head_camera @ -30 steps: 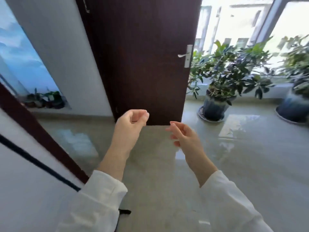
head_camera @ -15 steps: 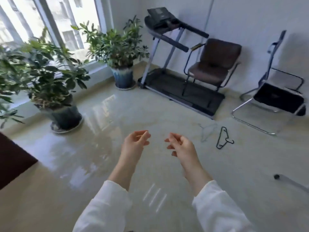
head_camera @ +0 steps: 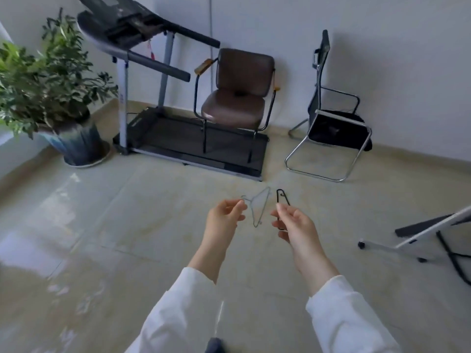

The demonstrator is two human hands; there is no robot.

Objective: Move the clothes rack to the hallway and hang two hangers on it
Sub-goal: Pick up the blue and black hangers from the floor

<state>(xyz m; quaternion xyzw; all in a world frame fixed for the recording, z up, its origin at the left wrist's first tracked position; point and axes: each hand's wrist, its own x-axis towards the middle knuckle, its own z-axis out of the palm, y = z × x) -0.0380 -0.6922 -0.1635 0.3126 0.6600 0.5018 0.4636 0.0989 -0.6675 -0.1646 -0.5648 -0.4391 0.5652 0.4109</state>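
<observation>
Two wire hangers lie on the shiny floor ahead of me: a pale grey hanger (head_camera: pixel 260 203) and, just to its right, a black hanger (head_camera: pixel 283 197). My left hand (head_camera: pixel 224 221) and my right hand (head_camera: pixel 297 224) are raised side by side in front of them, fingers loosely curled and apart, holding nothing. My right fingertips overlap the lower part of the black hanger in the picture. At the right edge a white metal frame on castors (head_camera: pixel 430 234) is partly in view; I cannot tell whether it is the clothes rack.
A treadmill (head_camera: pixel 196 146) stands against the far wall with a brown armchair (head_camera: pixel 238 103) on its belt. A black cantilever chair (head_camera: pixel 334 131) is to the right. A potted plant (head_camera: pixel 76 146) stands at the left. Open floor lies around me.
The view has swung from the dark door to the room's corner and moved closer to the hangers. Both hands keep the same raised, empty pose.
</observation>
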